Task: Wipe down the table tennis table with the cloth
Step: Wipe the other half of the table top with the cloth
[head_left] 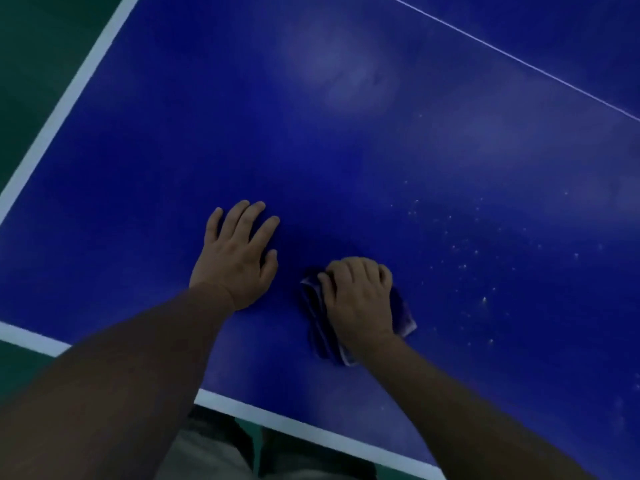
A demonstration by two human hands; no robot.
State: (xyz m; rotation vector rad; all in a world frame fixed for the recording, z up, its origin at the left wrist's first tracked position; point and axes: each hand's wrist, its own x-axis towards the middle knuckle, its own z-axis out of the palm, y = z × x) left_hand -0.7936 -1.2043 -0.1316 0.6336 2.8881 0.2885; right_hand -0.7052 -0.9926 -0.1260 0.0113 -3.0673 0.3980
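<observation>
Right hand fingers curled, gripping bunched cloth, lower centre: soft, limp, best held wadded. Left hand flat, spread on table tennis table.

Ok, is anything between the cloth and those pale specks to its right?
Nothing visible. The right hand grips the cloth on the table tennis table; only bare surface separates it from the specks. The left hand rests flat on the opposite side.
</observation>
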